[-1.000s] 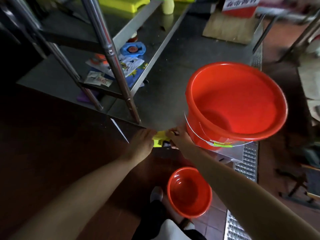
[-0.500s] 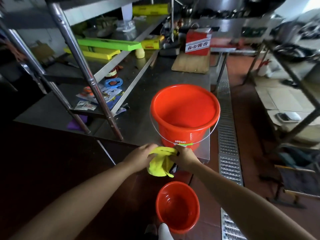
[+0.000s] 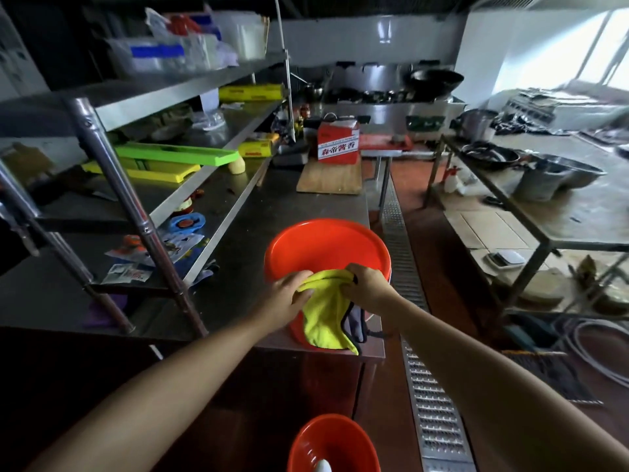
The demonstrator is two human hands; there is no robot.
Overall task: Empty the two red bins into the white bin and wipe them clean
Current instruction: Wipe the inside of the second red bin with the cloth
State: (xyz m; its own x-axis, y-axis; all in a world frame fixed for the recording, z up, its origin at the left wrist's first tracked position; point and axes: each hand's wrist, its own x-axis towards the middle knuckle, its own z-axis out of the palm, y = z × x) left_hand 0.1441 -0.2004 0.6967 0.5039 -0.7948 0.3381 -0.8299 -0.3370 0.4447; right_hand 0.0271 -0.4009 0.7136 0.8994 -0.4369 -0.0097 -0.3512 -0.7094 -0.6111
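Note:
A large red bin (image 3: 323, 245) stands upright near the front corner of the steel counter (image 3: 272, 212); what I can see of its inside looks empty. In front of its near rim, my left hand (image 3: 286, 298) and my right hand (image 3: 369, 286) both grip a yellow cloth (image 3: 325, 313), which hangs down over the bin's front wall. A second, smaller red bin (image 3: 332, 444) sits on the floor below, at the bottom edge of view. No white bin is in view.
A steel shelf rack (image 3: 115, 185) with green and yellow boards stands on the counter's left. A red carton (image 3: 338, 141) rests on a wooden board farther back. A metal floor drain grate (image 3: 422, 386) runs along the right, beside another steel table (image 3: 558, 206).
My view has tilted up from the counter edge into the kitchen. Both hands lifted the yellow cloth from the counter's edge up to the large bin's near rim, and it now hangs open.

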